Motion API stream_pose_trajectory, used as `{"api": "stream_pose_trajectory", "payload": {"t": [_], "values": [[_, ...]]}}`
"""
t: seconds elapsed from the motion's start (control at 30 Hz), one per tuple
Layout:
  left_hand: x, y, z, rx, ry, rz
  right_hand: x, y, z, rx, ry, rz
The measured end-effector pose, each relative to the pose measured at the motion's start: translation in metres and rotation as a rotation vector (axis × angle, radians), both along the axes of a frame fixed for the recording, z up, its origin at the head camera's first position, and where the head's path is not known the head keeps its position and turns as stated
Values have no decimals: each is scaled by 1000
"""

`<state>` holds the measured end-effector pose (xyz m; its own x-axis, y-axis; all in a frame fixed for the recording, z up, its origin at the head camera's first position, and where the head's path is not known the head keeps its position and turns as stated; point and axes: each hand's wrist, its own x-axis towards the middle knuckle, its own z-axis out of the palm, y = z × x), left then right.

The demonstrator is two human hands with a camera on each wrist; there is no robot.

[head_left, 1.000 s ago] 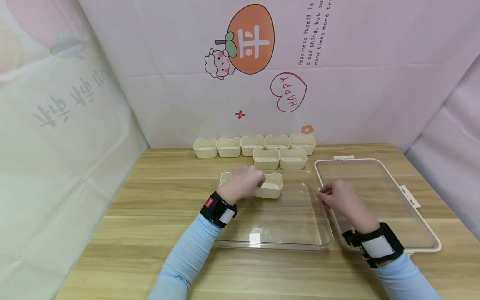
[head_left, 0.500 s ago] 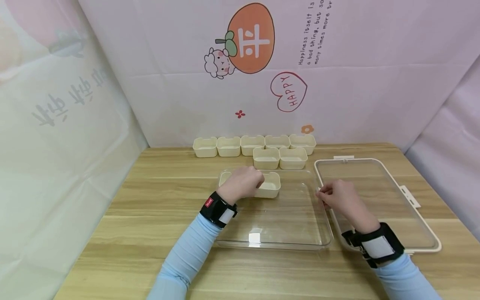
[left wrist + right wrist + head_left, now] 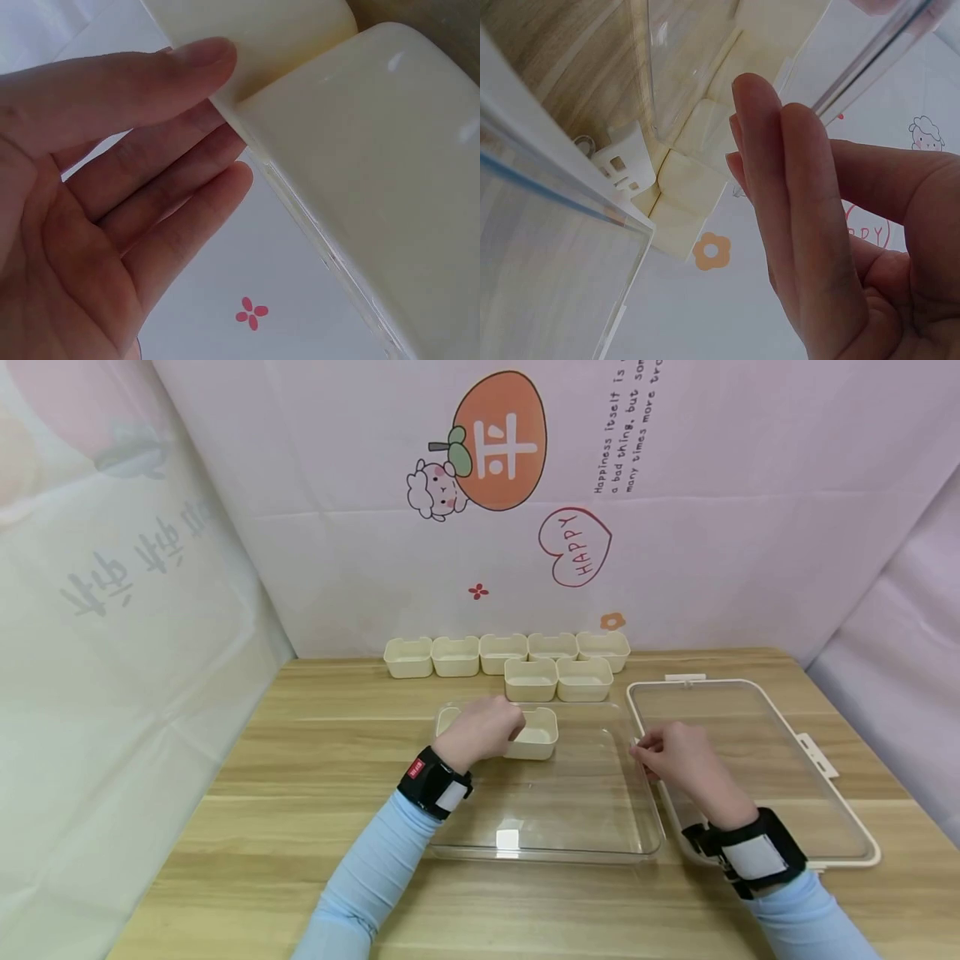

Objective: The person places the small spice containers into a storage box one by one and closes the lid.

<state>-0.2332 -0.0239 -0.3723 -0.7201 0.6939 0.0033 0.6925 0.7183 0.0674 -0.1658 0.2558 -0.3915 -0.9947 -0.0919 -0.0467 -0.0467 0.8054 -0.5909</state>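
Note:
Two cream plastic containers sit side by side at the back left of a clear tray. My left hand pinches the rim of the right-hand container. In the left wrist view its thumb lies on one side of that wall, the fingers behind it. The other container stands close beside it there; the hand mostly covers it in the head view. At the tray's right side, my right hand holds the rim between thumb and fingers, and the right wrist view shows the clear rim running between them.
Several more cream containers stand in two rows behind the tray, against the printed cloth. A clear lid with a white frame and clips lies on the wooden table to the right.
The left hand has slid its container slightly left, toward the one beside it. The right hand keeps its hold on the tray rim.

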Motion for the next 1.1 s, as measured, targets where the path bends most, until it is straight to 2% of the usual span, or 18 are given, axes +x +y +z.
{"api": "stream_pose_trajectory", "payload": {"t": [0.47,0.8,1.1], "values": [[-2,0,-2,19,-5,4,-1,1,-2,-28,-13,-11],[-1,0,-2,30,0,1,-2,2,-2,1,15,2],[1,2,-1,27,-10,47,-1,2,-2,3,16,2]]}}
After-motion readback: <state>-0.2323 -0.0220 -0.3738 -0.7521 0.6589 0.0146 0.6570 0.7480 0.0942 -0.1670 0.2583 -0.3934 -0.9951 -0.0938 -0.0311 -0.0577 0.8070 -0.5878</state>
